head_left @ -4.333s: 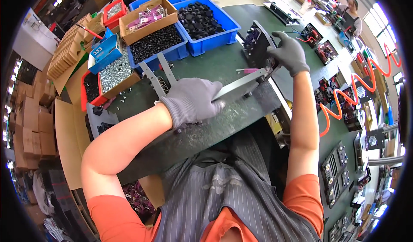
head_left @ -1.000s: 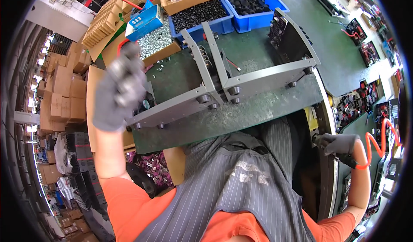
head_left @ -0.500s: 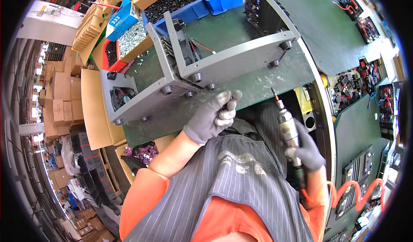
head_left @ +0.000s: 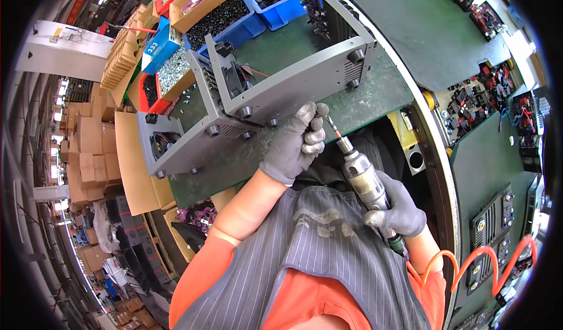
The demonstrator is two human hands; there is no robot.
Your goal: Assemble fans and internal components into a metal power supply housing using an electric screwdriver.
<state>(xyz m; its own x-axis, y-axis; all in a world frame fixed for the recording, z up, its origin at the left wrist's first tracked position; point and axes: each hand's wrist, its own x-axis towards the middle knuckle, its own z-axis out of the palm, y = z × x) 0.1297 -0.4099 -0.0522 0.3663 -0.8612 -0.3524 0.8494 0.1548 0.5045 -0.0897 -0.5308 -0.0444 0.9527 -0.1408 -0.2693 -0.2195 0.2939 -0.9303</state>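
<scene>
My right hand (head_left: 403,208), in a grey glove, is closed round a pneumatic screwdriver (head_left: 365,180) with a coiled orange air hose (head_left: 487,251). The screwdriver's bit points up and left, close beside my left fingertips. My left hand (head_left: 293,145), also gloved, is closed in a pinch; what its fingers hold is hidden. Just beyond it, two grey metal casings (head_left: 296,78) (head_left: 185,145) lie on the green bench with their feet facing me. Round dark feet (head_left: 246,112) stick out of these faces, and a fan and wires show inside.
Blue bins (head_left: 287,12) of black parts, a red bin (head_left: 153,98) and a carton of small silver screws (head_left: 171,75) stand at the back left. A second green table (head_left: 410,25) with circuit boards lies to the right. Stacked cartons (head_left: 88,136) fill the far left.
My right hand has brought the screwdriver left, its bit now beside my left fingertips. My left hand has shifted slightly upward. The bench and casings appear further left as the view moved.
</scene>
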